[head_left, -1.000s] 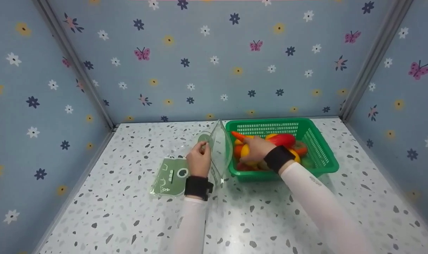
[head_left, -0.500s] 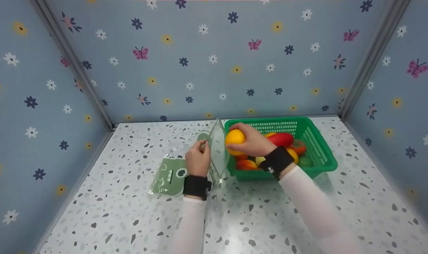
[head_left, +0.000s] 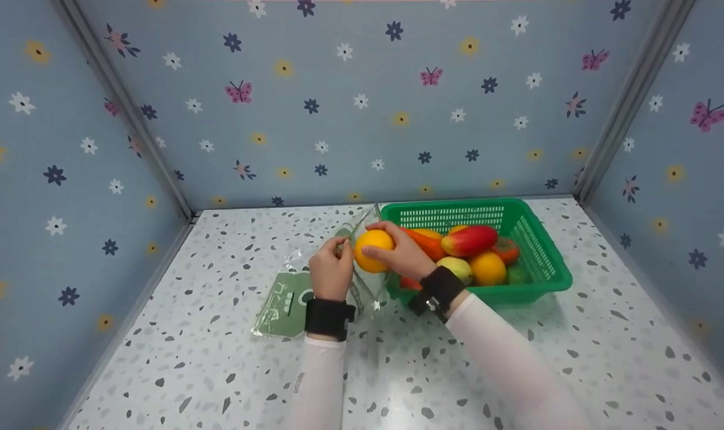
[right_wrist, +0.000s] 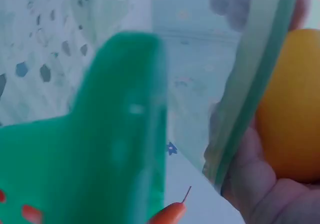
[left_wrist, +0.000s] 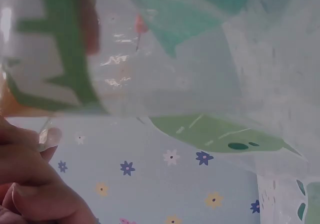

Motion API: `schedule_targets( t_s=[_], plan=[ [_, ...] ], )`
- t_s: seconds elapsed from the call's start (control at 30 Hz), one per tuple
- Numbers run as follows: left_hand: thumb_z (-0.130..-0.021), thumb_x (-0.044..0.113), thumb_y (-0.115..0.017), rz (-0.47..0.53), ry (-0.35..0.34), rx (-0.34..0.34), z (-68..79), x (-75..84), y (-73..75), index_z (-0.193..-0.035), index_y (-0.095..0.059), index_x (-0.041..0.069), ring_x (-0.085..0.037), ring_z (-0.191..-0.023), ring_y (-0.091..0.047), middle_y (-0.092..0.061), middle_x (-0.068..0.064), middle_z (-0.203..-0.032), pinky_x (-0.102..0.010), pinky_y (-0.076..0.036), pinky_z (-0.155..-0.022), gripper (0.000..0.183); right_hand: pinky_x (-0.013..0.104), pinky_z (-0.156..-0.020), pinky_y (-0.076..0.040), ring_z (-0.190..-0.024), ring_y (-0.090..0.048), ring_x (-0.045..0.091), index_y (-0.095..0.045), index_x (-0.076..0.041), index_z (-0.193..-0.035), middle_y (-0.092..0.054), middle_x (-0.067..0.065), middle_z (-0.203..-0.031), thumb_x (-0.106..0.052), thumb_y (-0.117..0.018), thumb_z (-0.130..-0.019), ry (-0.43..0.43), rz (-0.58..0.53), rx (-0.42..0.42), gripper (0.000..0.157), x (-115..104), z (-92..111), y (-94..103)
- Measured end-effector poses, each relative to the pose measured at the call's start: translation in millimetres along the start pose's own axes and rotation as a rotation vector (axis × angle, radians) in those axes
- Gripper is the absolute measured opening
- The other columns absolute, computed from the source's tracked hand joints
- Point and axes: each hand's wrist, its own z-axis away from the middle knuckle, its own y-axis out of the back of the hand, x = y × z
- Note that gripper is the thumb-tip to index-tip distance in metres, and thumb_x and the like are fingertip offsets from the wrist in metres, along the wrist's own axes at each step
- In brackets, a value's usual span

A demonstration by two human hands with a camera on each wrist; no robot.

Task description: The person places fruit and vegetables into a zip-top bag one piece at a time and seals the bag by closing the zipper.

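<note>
My left hand (head_left: 330,269) pinches the edge of a clear plastic bag (head_left: 364,292), whose mouth stands open to the right. The bag's print, a green cartoon face (head_left: 285,301), lies flat on the table left of that hand. My right hand (head_left: 404,255) grips an orange (head_left: 372,251) at the bag's mouth, close beside the left fingertips. In the right wrist view, the bag's pale green rim strip (right_wrist: 245,99) crosses in front of the orange. The left wrist view shows the left hand (left_wrist: 35,179) below the see-through film.
Right of the bag stands a green basket (head_left: 552,263). Inside lie a red and yellow mango (head_left: 472,240), a carrot (head_left: 424,243), another orange (head_left: 487,269), a pale yellow-green fruit (head_left: 455,270) and others. A flowered panel (head_left: 362,137) rises behind the speckled table (head_left: 218,376).
My right hand has taken the orange out of the basket and carried it left to the bag's mouth. The left hand keeps its pinch on the bag's edge, nearly still.
</note>
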Motion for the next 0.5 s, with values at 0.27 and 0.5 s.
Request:
schedule_targets(
  t_s=[0.27,0.5],
  plan=[
    [-0.097,0.013,-0.068,0.020,-0.106,0.003,2.0,14.2,11.8,-0.098,-0.078,0.001,-0.013,-0.053,-0.044,-0.057,-0.007,-0.060,-0.027,-0.040,-0.054,0.016,0.036,-0.091,-0.055,-0.106,-0.059,0.026,-0.051,-0.025,-0.142,-0.060,0.009,-0.127,-0.042,-0.073,-0.091,-0.065,0.164,-0.131,0.058,-4.8,1.0,-7.7],
    [-0.097,0.010,-0.068,0.038,-0.233,0.036,6.0,23.8,20.6,-0.098,-0.077,0.001,-0.012,-0.052,-0.044,-0.059,-0.009,-0.060,-0.026,-0.039,-0.052,0.014,0.031,-0.086,-0.052,-0.100,-0.058,0.023,-0.052,-0.016,-0.143,-0.060,0.010,-0.123,-0.025,-0.066,-0.093,0.038,0.254,-0.264,0.053,-10.3,-4.4,-9.7]
  ],
)
